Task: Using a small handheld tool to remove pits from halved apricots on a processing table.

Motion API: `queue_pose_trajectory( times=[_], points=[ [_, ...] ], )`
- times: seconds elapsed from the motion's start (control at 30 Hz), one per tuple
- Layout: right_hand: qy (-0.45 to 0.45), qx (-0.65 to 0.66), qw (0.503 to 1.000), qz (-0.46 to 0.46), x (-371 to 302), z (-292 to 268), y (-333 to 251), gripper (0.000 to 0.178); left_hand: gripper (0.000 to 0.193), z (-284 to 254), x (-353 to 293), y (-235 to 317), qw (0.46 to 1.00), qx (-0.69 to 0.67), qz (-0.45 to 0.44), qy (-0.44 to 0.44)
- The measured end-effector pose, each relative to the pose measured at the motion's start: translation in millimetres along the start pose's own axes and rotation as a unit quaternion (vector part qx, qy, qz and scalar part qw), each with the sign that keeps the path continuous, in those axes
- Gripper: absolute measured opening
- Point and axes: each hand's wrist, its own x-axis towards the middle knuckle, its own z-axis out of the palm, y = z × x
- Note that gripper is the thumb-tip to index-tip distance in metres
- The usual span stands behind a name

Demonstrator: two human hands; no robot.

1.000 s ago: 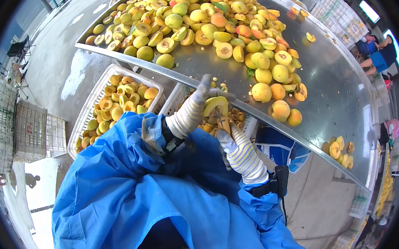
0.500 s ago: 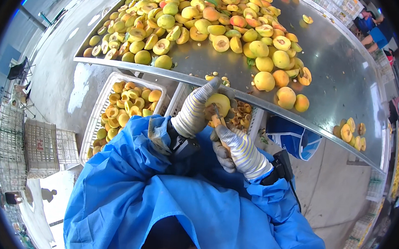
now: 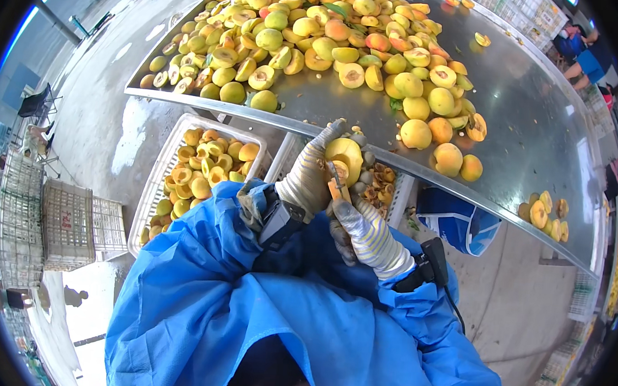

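My left hand (image 3: 306,175), in a striped, dirt-greyed glove, is closed around a yellow peach (image 3: 344,155) just in front of the table's near edge. Its fingertips show on the peach's far side. In my right hand (image 3: 365,233), also in a striped glove, is a small pitting tool (image 3: 336,186) with an orange-brown handle and a narrow metal end. That metal end reaches the near side of the peach; how deep it goes is hidden. Both hands are close together above my lap, over a blue gown (image 3: 301,320).
A metal table (image 3: 304,101) carries a heap of whole and halved peaches (image 3: 305,26). Below its edge stand a white crate (image 3: 178,132) of pitted halves and another holding fruit scraps (image 3: 382,190). A blue-and-white bag (image 3: 456,220) sits at right. Stacked crates (image 3: 66,224) stand at left.
My left hand has turned the peach, and its fingers now show around the far side. The pitting tool stands more upright against the peach. The whole view has shifted slightly.
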Motion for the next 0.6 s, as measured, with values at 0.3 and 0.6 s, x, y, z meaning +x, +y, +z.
queue_pose_trajectory(
  times=[0.3,0.6],
  points=[
    [-0.019,0.105,0.994,0.005,-26.2,-10.8,-32.1,0.043,0.045,-10.3,-8.2,17.7,0.993,-0.11,-0.01,0.036],
    [0.157,-0.591,0.781,-0.129,-15.0,-45.2,-17.0,0.047,0.037,-77.5,-85.9,91.3,0.758,0.561,0.217,0.253]
  ],
)
